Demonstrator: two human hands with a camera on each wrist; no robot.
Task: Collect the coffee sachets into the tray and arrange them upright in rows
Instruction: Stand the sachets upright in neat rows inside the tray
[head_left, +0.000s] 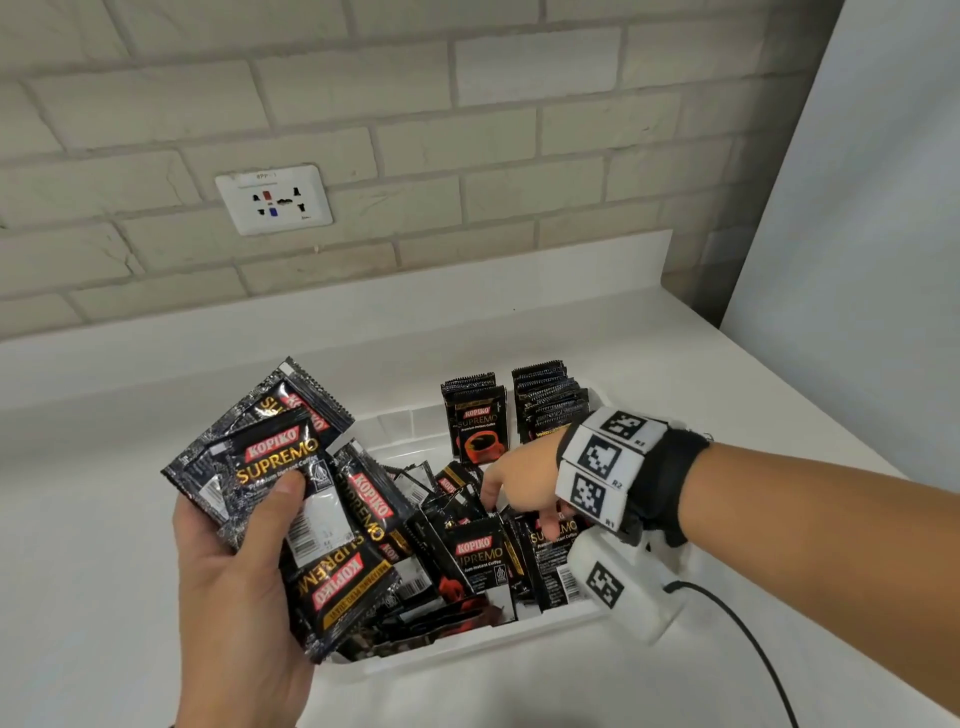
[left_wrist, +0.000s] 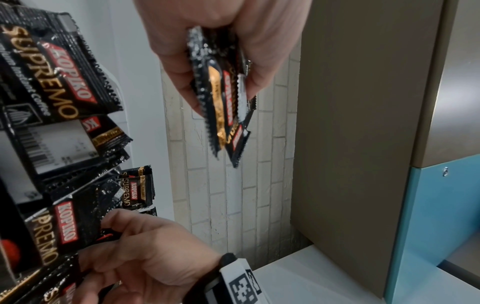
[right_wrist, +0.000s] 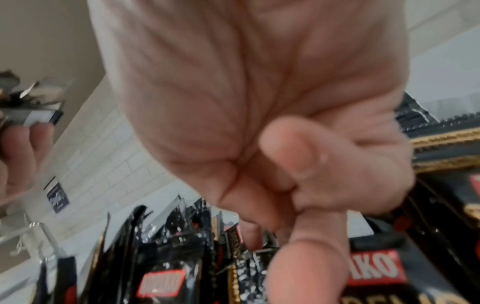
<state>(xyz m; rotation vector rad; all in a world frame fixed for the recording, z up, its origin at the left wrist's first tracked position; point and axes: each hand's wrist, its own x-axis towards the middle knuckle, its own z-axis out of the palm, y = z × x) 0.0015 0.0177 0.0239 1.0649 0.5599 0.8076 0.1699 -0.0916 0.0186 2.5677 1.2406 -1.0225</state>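
Fanned sachets sit clamped under my left hand thumb at 8 o'clock of the tray. Loose ones fill its near half; two upright rows stand at 1 o'clock. My right hand digs in, fingers curled; whether it pinches one I cannot tell. I'd lift singly, face forward, seating each against the rows.

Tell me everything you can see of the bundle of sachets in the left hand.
The bundle of sachets is several flat, glossy black foil packets with serrated ends, printed "KOPIKO SUPREMO" in red and gold; one shows a white barcode panel. They are fanned out loosely, held above the tray's left side by the left hand, thumb pressed on top.
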